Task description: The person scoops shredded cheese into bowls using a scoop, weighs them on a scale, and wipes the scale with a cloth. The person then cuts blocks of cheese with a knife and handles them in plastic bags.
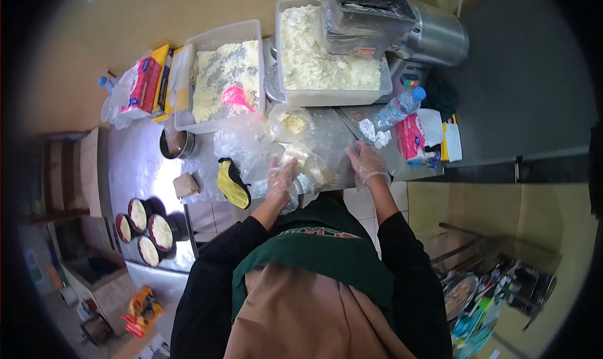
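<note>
My left hand (282, 178), in a clear plastic glove, is at the table's front edge, against the crumpled clear plastic (308, 164) that holds something pale. Its fingers are apart. My right hand (367, 161), gloved too, is spread at the right of that plastic, with white crumpled tissue (375, 135) just beyond it. Behind the plastic stands a small clear container (293, 123) with pale crumbs. A yellow and black cloth item (232, 183) lies left of my left hand.
Two large bins of pale crumbs, one (226, 76) with a pink scoop (237, 97), the other (333, 96) under a metal machine (433, 35). A water bottle (401, 108) stands at right; filled round pans (161, 232) sit at far left, a metal bowl (176, 144) nearer.
</note>
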`<action>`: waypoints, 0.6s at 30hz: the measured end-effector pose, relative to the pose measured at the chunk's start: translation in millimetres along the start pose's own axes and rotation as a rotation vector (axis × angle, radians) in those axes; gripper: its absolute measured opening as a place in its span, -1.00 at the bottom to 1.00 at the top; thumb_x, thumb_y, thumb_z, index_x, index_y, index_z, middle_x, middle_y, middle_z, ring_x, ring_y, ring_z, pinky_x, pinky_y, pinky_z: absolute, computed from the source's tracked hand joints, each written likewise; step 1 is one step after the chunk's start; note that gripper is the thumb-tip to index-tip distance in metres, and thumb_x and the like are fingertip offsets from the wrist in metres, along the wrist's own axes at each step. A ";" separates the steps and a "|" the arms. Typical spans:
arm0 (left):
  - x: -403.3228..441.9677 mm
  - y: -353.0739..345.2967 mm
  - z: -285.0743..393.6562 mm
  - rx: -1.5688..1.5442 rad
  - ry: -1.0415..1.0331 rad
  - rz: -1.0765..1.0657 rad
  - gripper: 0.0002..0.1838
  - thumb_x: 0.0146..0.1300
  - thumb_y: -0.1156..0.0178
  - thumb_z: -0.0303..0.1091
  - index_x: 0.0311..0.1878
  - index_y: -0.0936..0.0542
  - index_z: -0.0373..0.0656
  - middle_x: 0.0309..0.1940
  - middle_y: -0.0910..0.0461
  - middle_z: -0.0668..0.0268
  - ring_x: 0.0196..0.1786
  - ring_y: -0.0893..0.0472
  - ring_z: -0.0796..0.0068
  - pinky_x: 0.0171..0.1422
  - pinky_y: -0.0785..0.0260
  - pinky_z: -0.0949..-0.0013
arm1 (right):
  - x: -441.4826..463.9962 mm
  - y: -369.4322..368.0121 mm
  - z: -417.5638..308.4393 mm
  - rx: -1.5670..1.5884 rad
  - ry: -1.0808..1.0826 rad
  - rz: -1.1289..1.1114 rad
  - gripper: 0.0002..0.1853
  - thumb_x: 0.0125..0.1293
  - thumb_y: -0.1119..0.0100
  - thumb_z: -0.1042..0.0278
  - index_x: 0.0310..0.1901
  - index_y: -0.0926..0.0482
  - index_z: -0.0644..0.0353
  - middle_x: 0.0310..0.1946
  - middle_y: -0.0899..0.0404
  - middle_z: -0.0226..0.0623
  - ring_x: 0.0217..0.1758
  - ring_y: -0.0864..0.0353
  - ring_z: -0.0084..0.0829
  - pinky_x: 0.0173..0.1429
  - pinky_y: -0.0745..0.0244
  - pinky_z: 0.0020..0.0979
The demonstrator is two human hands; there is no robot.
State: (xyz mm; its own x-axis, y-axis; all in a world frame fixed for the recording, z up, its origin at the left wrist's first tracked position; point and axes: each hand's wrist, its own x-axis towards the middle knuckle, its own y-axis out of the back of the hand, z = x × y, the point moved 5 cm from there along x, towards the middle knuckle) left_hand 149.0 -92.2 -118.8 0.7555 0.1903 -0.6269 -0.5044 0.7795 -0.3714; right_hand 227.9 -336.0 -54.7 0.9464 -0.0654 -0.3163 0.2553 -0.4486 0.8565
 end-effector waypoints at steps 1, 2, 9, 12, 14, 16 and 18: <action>-1.3 2.9 -4.9 -0.015 -0.011 0.029 -0.15 0.06 -0.38 -0.20 0.32 -0.13 -0.30 0.15 -0.36 0.10 0.14 -0.42 0.29 0.12 -0.32 0.30 | 17.2 -12.3 4.3 -0.065 -0.015 -0.090 -0.41 0.22 0.07 -0.24 0.02 -0.51 0.13 0.02 -0.49 0.07 0.10 -0.47 0.01 0.15 -0.34 -0.13; -1.7 4.6 -14.5 -0.010 0.075 0.015 -0.17 0.11 -0.32 -0.09 0.31 -0.14 -0.31 0.12 -0.39 0.10 0.07 -0.45 0.29 0.10 -0.32 0.30 | 31.6 -21.1 7.2 -0.071 0.015 -0.110 -0.41 0.22 0.07 -0.24 0.02 -0.51 0.13 0.02 -0.49 0.07 0.10 -0.47 0.01 0.15 -0.34 -0.13; -35.6 -23.8 -50.3 0.051 0.204 0.001 -0.23 0.23 -0.01 0.23 0.19 -0.31 -0.34 0.06 -0.46 0.14 0.12 -0.43 0.30 0.20 -0.24 0.23 | 59.2 -30.6 -0.9 0.444 0.514 -0.496 -0.66 0.26 -0.08 0.07 -0.23 -0.56 0.23 -0.35 -0.58 -0.23 -0.28 -0.55 -0.37 -0.18 -0.41 -0.34; -49.3 -38.9 -32.7 0.623 0.027 -0.146 -0.10 0.09 -0.18 0.21 0.21 -0.27 -0.45 0.12 -0.42 -0.01 0.22 -0.38 0.19 0.32 -0.18 0.26 | 54.7 -32.4 -0.7 0.789 0.562 -0.694 -0.75 0.33 -0.02 0.20 -0.19 -0.54 0.22 -0.40 -0.51 -0.41 -0.35 -0.48 -0.53 -0.23 -0.39 -0.47; -52.5 -39.4 -32.6 0.859 -0.094 0.094 -0.07 -0.01 -0.24 0.21 0.25 -0.26 -0.34 0.13 -0.42 -0.05 0.22 -0.39 0.10 0.31 -0.20 0.25 | 58.7 -35.3 1.4 0.741 0.477 -0.838 -0.72 0.31 -0.02 0.17 -0.12 -0.55 0.18 -0.39 -0.49 -0.42 -0.36 -0.46 -0.56 -0.25 -0.37 -0.51; -49.7 -42.4 -40.9 0.763 -0.343 0.182 -0.12 -0.07 -0.28 0.18 0.25 -0.30 -0.17 0.06 -0.47 -0.06 0.14 -0.46 0.04 0.26 -0.25 0.21 | 68.3 -37.9 7.6 0.800 0.468 -0.900 -0.73 0.27 -0.03 0.15 -0.17 -0.55 0.15 -0.42 -0.45 -0.48 -0.38 -0.38 -0.63 -0.33 -0.27 -0.56; -48.2 -47.7 -35.3 0.754 -0.224 0.295 -0.24 -0.11 -0.34 0.03 0.13 -0.41 -0.21 -0.11 -0.55 0.01 -0.04 -0.55 0.14 0.12 -0.35 0.26 | 81.1 -21.1 -2.3 0.553 0.585 -0.873 -0.66 0.19 -0.10 0.02 -0.26 -0.56 0.16 -0.31 -0.46 -0.48 -0.30 -0.38 -0.59 -0.29 -0.27 -0.54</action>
State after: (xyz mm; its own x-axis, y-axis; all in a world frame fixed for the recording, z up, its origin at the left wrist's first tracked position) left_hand 121.9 -159.7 -95.0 0.7417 0.5010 -0.4459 -0.3401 0.8539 0.3939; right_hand 299.7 -329.8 -97.5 0.4779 0.8062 -0.3486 0.8748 -0.4730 0.1054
